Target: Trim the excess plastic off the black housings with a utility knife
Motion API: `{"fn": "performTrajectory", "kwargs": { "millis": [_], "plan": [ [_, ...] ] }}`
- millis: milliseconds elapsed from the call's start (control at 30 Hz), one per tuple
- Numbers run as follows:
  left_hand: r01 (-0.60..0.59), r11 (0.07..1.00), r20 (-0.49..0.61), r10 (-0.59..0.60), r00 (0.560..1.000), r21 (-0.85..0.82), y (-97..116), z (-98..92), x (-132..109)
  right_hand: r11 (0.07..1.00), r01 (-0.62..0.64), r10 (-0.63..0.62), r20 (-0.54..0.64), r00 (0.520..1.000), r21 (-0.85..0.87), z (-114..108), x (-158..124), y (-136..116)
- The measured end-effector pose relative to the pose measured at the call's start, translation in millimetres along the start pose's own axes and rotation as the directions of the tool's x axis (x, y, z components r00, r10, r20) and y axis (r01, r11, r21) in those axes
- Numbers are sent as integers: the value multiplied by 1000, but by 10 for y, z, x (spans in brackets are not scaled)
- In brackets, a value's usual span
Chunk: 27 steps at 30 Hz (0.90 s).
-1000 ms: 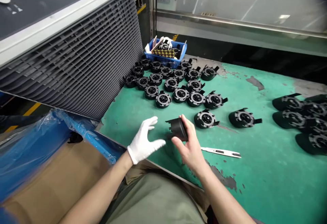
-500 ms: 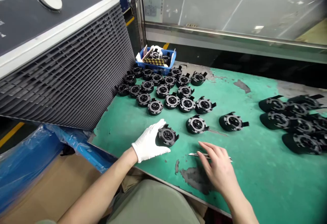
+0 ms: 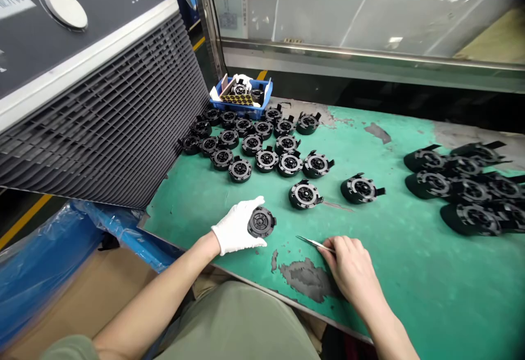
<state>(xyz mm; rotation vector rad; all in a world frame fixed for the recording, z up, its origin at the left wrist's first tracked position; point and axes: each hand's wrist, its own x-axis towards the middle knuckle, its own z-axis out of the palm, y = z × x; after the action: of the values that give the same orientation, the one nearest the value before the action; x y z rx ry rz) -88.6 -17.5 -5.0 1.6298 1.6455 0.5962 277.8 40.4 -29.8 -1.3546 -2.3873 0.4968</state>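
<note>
My left hand (image 3: 237,230), in a white glove, grips a round black plastic part (image 3: 261,222) between thumb and fingers, its ringed face turned up. My right hand (image 3: 351,264) is bare and closed around a pair of slim metal tweezers (image 3: 314,242), whose pointed tip faces left toward that part. The rear of the tweezers is hidden under my fingers. Beyond my hands stand two similar parts, a nearer black part (image 3: 304,195) and another with a tab (image 3: 363,189) on its right.
Several more black parts (image 3: 266,158) stand in rows on the green tabletop (image 3: 410,272). Another group (image 3: 471,189) is at the right. A blue bin (image 3: 262,109) with assorted pieces sits at the back, beside a grey machine with a slatted panel (image 3: 106,114). Worn patches (image 3: 305,279) mark the mat.
My right hand has closed on the tweezers and lifted them off the mat. My left hand has turned the black part slightly. The whole view has shifted a little.
</note>
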Motion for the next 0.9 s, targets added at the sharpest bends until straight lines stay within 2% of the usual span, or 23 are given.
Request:
{"fn": "performTrajectory", "kwargs": {
  "millis": [100, 200, 300, 367, 467, 567, 633, 700, 733, 767, 800, 833, 900],
  "plan": [
    [-41, 999, 21, 41, 999, -5, 6, 19, 85, 995, -25, 24, 4, 1000, 92, -41, 64, -107],
    [-65, 997, 2, 65, 998, -42, -63, 3, 45, 977, -89, 91, -2, 996, 193, -13, 126, -272],
    [-106, 989, -71, 99, 993, -106, -183, -33, -85, 945, -174, 182, -3, 983, 279, 78, 196, -500],
    [-117, 984, -173, 93, 981, -132, -269, -54, -192, 919, -212, 217, 24, 976, 332, 139, 249, -660],
    [-67, 988, -368, 10, 930, -141, -361, -11, -341, 884, -243, 225, 92, 970, 400, 204, 355, -854],
    [-3, 990, -484, -68, 872, -144, -342, 191, -398, 855, -261, 214, 154, 965, 448, 264, 552, -966],
    [56, 991, -552, -113, 826, -118, -245, 389, -336, 841, -258, 199, 173, 965, 475, 326, 755, -1020],
    [163, 984, -614, -174, 770, -75, -102, 567, -185, 829, -219, 158, 161, 974, 514, 393, 986, -1090],
    [212, 975, -621, -204, 757, -61, -26, 625, -83, 822, -186, 125, 148, 981, 539, 419, 1096, -1133],
    [247, 968, -600, -227, 767, -51, 42, 651, 29, 813, -147, 89, 130, 988, 564, 435, 1193, -1178],
    [263, 964, -552, -242, 798, -41, 98, 643, 142, 801, -111, 49, 121, 991, 588, 442, 1270, -1219],
    [249, 968, -476, -226, 850, -16, 137, 600, 245, 790, -82, 12, 119, 993, 607, 442, 1324, -1246],
    [179, 983, -423, -149, 894, 32, 171, 441, 381, 776, -54, -41, 135, 990, 629, 440, 1365, -1238]
  ]
}}
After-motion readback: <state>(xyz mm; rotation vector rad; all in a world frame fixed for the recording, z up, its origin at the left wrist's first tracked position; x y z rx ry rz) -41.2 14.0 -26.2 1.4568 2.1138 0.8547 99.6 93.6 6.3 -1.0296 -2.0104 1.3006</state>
